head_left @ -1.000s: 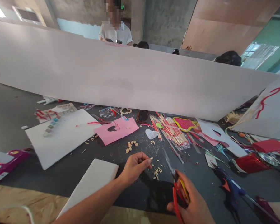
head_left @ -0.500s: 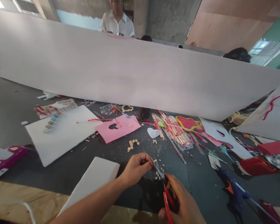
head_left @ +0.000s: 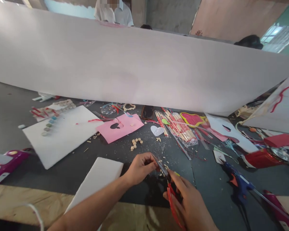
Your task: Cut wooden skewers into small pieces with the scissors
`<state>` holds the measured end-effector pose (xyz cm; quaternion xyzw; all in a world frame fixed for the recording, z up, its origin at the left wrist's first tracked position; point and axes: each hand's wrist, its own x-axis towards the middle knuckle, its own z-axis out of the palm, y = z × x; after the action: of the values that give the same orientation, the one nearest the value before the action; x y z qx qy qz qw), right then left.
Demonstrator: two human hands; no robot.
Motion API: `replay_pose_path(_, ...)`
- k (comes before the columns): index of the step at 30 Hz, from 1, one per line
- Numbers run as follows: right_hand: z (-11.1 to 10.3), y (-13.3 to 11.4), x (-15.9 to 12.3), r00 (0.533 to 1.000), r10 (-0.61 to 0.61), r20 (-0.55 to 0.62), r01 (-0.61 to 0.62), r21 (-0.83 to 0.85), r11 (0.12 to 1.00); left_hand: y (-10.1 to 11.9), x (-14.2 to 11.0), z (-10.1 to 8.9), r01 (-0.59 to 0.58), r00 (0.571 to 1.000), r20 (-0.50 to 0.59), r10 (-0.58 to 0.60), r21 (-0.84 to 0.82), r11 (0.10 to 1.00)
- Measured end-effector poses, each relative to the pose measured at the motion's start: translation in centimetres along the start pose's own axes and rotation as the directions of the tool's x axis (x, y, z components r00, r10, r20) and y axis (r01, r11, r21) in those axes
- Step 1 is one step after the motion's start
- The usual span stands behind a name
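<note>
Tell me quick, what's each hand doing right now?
Left hand: pinched closed beside the red-handled scissors; can't tell what's in it.
Right hand: closed, holding the red-handled scissors.

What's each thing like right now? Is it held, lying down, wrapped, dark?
Scissors: held in the right hand
Left hand: fingers pinched by the scissors' tips
Phone: screen dark
Red can: lying on its side
Blue glue gun: lying down, nobody holding it
Sticks: some in clear wrap
</note>
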<state>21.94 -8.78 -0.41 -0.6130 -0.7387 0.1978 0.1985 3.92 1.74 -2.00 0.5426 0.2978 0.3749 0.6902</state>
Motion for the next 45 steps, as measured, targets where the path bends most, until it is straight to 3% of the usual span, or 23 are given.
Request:
replay_pose_path(18,1.7,-0.6,-0.9,0.998,0.041,-0.053,-0.042,-0.026,0.999,-0.1,-0.2,0.0,0.029,1.0,0.007,-0.029,0.045,0.999)
replay_pose_path(25,0.6,-0.9,-1.3,0.999,-0.023,-0.043,0.02,-0.069,0.997,-0.1,-0.6,0.1,0.014,0.998,0.067,-0.009,-0.062,0.998)
replay_pose_path(32,1.4,-0.5,-1.4,0.994,-0.053,-0.091,0.042,-0.124,0.991,0.2,-0.6,0.1,0.06,0.993,0.114,-0.043,-0.154,0.986)
replay_pose_path(37,2.1,-0.2,-1.4,0.988,-0.063,-0.144,0.043,-0.134,0.99,0.2,-0.5,0.0,0.078,0.99,0.124,-0.063,-0.118,0.99)
replay_pose_path(45,2.0,-0.4,-1.0,0.99,-0.038,-0.138,0.021,-0.125,0.992,-0.3,-0.3,0.1,0.054,0.995,0.084,-0.051,-0.03,0.998)
